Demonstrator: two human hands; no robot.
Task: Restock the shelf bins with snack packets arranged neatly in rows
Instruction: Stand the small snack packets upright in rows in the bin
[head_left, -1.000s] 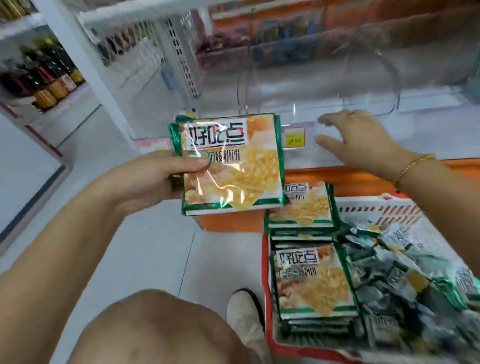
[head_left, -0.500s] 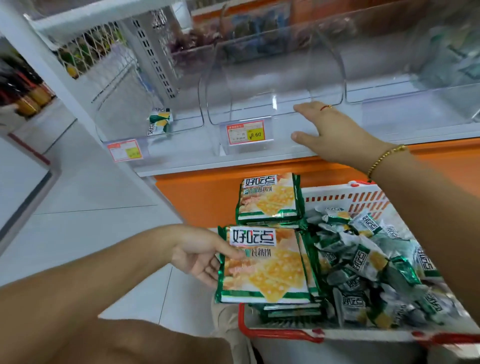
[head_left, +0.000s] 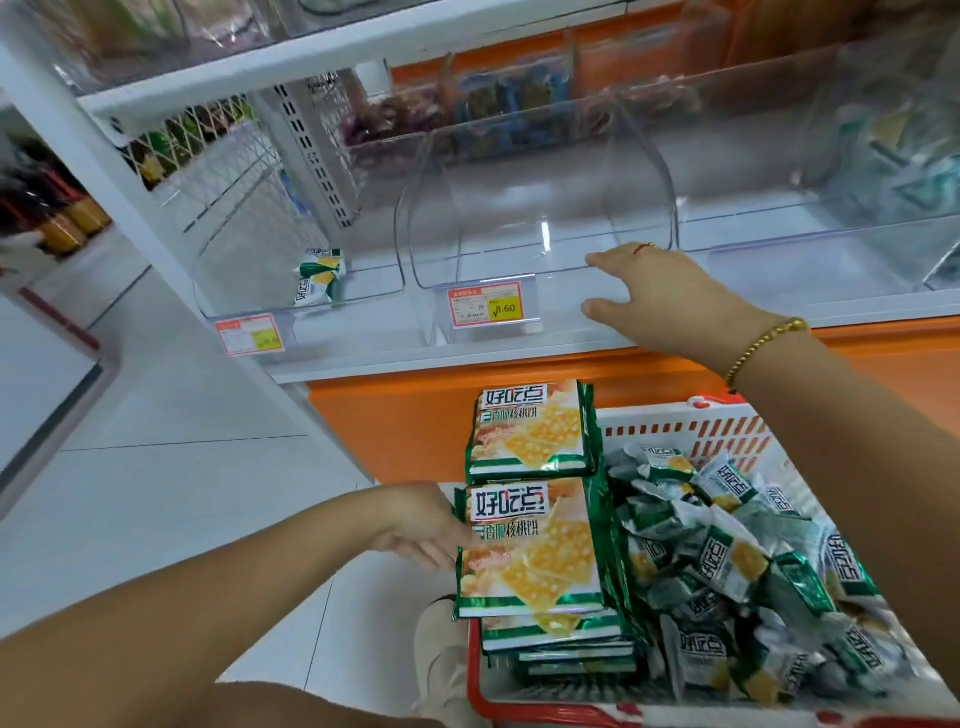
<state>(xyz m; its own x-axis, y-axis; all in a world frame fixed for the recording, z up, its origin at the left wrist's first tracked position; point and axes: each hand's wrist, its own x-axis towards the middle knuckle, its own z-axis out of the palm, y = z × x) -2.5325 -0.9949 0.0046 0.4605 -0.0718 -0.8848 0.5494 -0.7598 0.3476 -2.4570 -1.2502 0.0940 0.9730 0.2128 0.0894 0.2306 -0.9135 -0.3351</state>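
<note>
The biscuit packet (head_left: 530, 551) is lying flat atop the near stack at the left side of the basket (head_left: 675, 431). It is looking light, thin and slippery, with brittle biscuits inside, so holding it by its long edges seems wisest. The left hand (head_left: 421, 525) is touching its left edge; its fingers are hidden beneath, so I cannot tell its grip. Beyond the basket, the right hand (head_left: 660, 296) is resting, fingers straight, on the front lip of the clear bin (head_left: 641, 176).

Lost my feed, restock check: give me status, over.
Left hand at left edge of top green-and-yellow cracker packet in red basket, grip unclear. Right hand open on front rim of clear plastic bin. No packets in it; nothing blocking.
</note>
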